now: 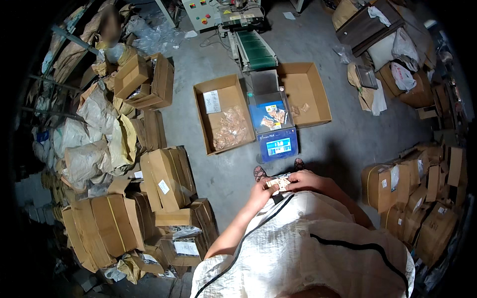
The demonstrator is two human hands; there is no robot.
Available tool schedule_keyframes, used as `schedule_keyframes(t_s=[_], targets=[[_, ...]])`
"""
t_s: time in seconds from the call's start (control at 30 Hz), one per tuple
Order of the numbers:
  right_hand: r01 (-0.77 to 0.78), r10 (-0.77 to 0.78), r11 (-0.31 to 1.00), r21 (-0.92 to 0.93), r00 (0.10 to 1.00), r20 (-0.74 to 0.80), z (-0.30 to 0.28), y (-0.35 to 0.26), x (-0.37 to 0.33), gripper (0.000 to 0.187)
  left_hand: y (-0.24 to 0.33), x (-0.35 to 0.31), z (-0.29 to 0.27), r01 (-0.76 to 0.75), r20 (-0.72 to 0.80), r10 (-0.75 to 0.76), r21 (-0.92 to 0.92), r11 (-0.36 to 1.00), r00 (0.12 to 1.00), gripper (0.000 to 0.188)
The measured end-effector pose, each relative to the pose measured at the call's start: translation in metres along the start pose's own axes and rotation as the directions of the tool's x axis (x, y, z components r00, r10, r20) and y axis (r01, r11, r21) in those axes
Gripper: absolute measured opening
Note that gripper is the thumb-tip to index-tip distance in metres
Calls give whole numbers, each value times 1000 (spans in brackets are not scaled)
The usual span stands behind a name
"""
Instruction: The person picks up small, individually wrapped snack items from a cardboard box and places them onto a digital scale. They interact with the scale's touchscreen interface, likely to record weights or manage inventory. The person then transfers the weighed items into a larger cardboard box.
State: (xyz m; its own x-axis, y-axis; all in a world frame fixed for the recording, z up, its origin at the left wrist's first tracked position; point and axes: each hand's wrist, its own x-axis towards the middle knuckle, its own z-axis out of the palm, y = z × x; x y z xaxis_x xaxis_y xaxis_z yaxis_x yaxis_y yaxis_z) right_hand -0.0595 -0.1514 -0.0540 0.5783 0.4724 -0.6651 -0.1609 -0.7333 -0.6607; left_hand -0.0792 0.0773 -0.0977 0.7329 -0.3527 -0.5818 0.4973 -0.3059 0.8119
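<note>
At six o'clock from the blue digital scale [277, 134], just beyond the white shirt [293, 231], the left hand [260, 192] and the right hand [304, 179] are coming together around small packets [281, 184]. The left is pinching them from about eight o'clock and the right from three; the fingers are concealing how many are being held. Taking the hands as centre, the scale's pan [258, 110] is bearing similar packets at twelve, an open cardboard carton [227, 95] is holding a loose heap at eleven, and a second carton [305, 79] is holding a few between twelve and one. Good handling is probably depending on a light fingertip grip at the packet edges, with neither hand crushing the contents and both thumbs leaving the packets visible.
</note>
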Motion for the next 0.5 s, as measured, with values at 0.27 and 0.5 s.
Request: schedule_keyframes(t_s=[0.27, 0.5], targets=[[-23, 24, 998, -64, 1000, 20, 7, 5, 7, 44, -21, 6, 0, -130, 13, 130, -34, 991, 991, 27], [-15, 16, 1000, -6, 1000, 21, 10, 7, 9, 42, -28, 17, 1, -179, 27, 178, 38, 983, 984, 19]])
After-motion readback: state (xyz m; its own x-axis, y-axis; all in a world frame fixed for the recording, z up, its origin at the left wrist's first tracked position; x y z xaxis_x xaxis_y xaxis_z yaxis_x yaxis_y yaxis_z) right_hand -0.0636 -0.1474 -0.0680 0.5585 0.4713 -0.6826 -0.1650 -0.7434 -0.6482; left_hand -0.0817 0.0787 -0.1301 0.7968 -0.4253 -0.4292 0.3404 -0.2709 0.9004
